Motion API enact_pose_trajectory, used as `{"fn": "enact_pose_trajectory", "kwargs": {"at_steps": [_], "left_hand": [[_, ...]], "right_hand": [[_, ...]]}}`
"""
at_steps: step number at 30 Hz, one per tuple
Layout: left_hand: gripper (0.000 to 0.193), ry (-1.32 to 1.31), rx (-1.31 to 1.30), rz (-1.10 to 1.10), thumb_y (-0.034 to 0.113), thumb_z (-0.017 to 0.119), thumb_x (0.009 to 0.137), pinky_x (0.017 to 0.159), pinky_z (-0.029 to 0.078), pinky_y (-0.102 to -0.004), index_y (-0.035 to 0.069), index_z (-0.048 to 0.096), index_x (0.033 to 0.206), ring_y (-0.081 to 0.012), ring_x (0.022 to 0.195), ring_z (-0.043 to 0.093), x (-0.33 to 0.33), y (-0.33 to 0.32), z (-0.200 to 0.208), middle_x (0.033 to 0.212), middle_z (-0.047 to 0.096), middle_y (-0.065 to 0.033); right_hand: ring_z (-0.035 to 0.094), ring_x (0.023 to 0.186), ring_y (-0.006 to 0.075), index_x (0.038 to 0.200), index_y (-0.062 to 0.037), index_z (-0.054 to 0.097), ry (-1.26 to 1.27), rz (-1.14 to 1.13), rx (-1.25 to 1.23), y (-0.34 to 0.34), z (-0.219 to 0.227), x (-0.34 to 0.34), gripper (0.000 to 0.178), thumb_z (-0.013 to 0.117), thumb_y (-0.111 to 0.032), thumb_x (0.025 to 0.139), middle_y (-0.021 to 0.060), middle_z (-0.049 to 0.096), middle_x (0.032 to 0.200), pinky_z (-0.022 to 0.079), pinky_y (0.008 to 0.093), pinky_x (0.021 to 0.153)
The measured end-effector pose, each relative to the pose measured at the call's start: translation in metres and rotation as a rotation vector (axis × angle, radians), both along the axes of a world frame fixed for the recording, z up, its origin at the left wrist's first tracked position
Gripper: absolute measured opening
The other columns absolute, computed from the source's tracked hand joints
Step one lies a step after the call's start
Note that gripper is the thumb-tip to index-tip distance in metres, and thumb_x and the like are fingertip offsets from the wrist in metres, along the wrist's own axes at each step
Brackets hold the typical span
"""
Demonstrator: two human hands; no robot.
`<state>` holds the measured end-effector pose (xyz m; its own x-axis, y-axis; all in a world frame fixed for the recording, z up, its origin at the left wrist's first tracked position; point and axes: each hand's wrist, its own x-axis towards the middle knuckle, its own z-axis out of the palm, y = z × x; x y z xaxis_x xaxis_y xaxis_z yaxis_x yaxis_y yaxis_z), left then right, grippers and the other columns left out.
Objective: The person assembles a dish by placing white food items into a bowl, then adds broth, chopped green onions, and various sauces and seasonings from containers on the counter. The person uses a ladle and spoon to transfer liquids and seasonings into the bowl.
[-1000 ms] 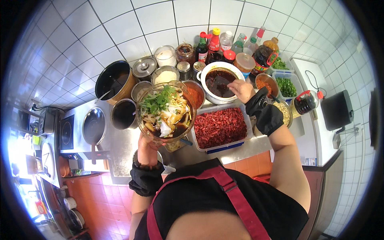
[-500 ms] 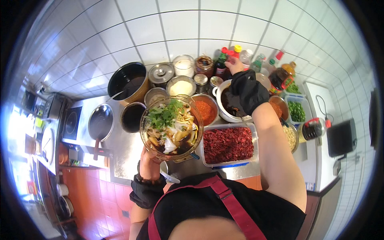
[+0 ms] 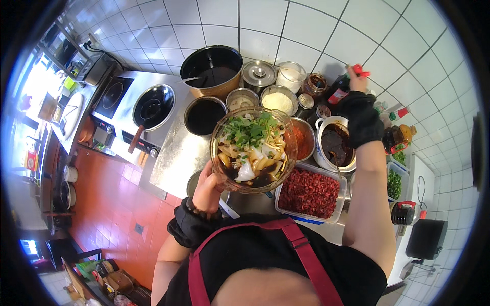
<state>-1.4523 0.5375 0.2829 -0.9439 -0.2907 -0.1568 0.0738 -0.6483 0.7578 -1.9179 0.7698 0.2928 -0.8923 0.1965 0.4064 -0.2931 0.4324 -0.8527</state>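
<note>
In my left hand [image 3: 206,188] is a clear glass bowl [image 3: 292,153], gripped at its near left side. Pale wide noodles [image 3: 244,166] lie in dark sauce inside it, topped with chopped green herbs [image 3: 250,130]. My right hand [image 3: 358,81] reaches to the bottles by the tiled wall. Its fingers are closed at the top of a dark bottle [image 3: 337,91] with a red cap and red label; part of that bottle is hidden. Below my right sleeve stands a white pot [image 3: 322,153] of dark sauce with a ladle in it.
A plastic tub [image 3: 279,196] of red chopped chillies sits right of the bowl. Behind are a large dark-liquid pot [image 3: 212,89], a bowl of black liquid [image 3: 205,116], a lidded steel canister [image 3: 259,74] and pale powder [image 3: 277,102]. A wok [image 3: 154,108] stands left.
The view has shifted left and turned. My right hand has closed at the red-capped bottle among the others. My left hand still holds the glass bowl.
</note>
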Motion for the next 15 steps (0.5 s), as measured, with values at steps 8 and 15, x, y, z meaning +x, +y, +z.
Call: {"fn": "enact_pose_trajectory", "kwargs": {"at_steps": [8,15], "left_hand": [[0.056,0.023,0.058,-0.086,0.006,0.047,0.076,0.085,0.050,-0.0345,-0.004,0.036,0.130,-0.0228,0.104,0.057,-0.012,0.007,0.012,0.119,0.054,-0.0132],[0.053,0.037,0.054,-0.148,0.006,0.047,0.077,0.079,0.051,-0.0313,-0.003,0.039,0.127,-0.0206,0.098,0.058,-0.014,-0.001,0.013,0.117,0.055,-0.0120]], "right_hand": [[0.055,0.060,0.0110,0.068,0.0000,0.059,0.275,0.540,-0.100,0.024,0.152,0.128,0.021,0.065,-0.016,0.080,0.0046,0.060,0.061,0.043,0.0253,0.063],[0.054,0.066,0.0213,0.076,-0.0046,0.058,0.277,0.786,0.559,-0.022,0.135,0.234,0.019,0.069,-0.016,0.068,0.0064,0.055,0.070,0.046,0.0326,0.062]]}}
